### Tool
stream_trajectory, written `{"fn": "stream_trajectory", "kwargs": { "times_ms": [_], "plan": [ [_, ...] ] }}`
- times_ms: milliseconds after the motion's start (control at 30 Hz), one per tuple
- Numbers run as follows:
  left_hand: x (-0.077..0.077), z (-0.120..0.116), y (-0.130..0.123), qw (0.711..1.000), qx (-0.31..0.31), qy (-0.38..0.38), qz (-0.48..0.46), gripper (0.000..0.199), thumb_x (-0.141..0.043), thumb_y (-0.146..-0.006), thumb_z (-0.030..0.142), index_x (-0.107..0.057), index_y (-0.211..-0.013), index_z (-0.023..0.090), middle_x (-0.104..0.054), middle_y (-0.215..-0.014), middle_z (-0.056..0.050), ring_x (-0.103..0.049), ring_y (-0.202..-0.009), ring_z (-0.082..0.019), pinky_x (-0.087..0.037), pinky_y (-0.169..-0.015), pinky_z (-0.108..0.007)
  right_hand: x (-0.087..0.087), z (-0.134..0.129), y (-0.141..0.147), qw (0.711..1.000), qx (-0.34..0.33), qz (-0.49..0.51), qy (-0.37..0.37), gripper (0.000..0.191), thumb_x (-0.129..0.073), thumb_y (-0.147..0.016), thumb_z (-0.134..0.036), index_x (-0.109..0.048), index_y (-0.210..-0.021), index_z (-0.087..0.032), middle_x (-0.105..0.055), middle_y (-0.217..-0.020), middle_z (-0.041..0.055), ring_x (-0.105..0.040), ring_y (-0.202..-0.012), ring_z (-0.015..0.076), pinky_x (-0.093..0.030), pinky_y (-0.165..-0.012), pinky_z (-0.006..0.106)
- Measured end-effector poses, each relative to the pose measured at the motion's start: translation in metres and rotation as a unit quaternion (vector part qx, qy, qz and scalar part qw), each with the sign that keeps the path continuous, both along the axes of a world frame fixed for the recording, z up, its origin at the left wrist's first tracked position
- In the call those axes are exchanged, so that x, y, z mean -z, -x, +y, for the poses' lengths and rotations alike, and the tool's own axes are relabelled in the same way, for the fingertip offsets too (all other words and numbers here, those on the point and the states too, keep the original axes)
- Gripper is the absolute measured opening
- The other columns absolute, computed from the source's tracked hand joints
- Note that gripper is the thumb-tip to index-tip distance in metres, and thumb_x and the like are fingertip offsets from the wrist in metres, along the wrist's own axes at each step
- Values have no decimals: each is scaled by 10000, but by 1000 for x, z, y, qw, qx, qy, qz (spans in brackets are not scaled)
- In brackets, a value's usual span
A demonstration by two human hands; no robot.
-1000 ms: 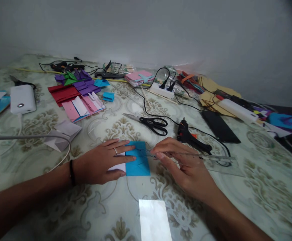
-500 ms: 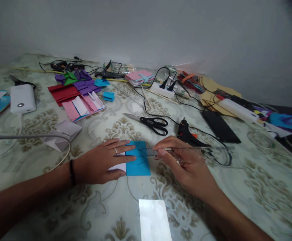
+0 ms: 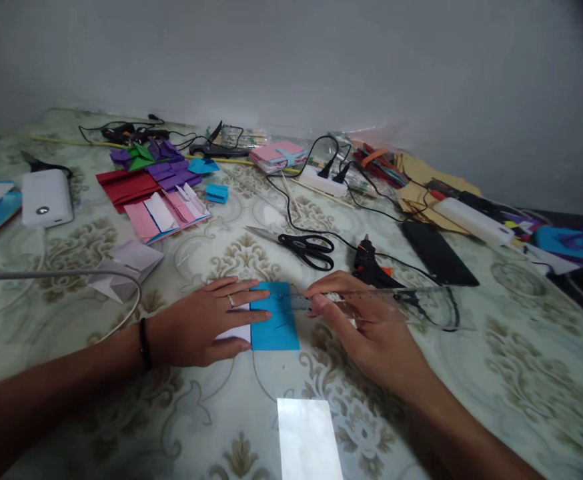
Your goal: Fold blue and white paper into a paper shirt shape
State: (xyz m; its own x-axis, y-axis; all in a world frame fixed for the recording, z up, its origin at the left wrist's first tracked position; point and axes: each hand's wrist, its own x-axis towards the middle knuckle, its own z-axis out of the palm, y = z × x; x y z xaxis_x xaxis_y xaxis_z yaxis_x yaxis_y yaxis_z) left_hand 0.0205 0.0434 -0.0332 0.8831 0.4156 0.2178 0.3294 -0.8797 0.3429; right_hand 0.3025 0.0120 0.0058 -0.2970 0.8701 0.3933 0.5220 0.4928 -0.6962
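My left hand (image 3: 221, 320) lies flat with fingers spread, pressing on a sheet that shows white under the palm and blue on its right part. The blue paper (image 3: 276, 330) lies flat on the table, fingertips resting on its left side. In my right hand (image 3: 361, 320) a clear plastic ruler (image 3: 421, 307) is pinched between thumb and fingers. Its left end reaches over the upper part of the blue paper. A white strip of paper (image 3: 309, 437) lies nearer to me. Just beyond my hands are black-handled scissors (image 3: 309, 248) and a black glue gun (image 3: 366, 260).
Folded paper pieces in red (image 3: 126, 187), purple and pink lie at the back left. A white power bank (image 3: 46, 198) with a cable stands left. A power strip (image 3: 321, 181) with plugs sits at the back, and a black phone (image 3: 439, 253) lies to the right.
Almost nothing differs. The ruler's right end has tilted slightly in my right hand; my left hand and the blue paper stay in place.
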Motion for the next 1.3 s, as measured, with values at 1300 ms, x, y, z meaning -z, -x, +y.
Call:
{"fn": "stream_trajectory", "kwargs": {
  "times_ms": [1300],
  "plan": [
    [-1, 0, 0, 1000, 5, -4, 3, 458, -575, -1029, 333, -579, -1466, 198, -501, -1604, -140, -444, -1506, -320, -328, -1257, -536, 1, 1, 0, 999, 23, -11, 26, 146, -584, -1020, -191, -708, -953, -229, -737, -953, 51, -737, -885, 208, -593, -784, 356]
  ]
}}
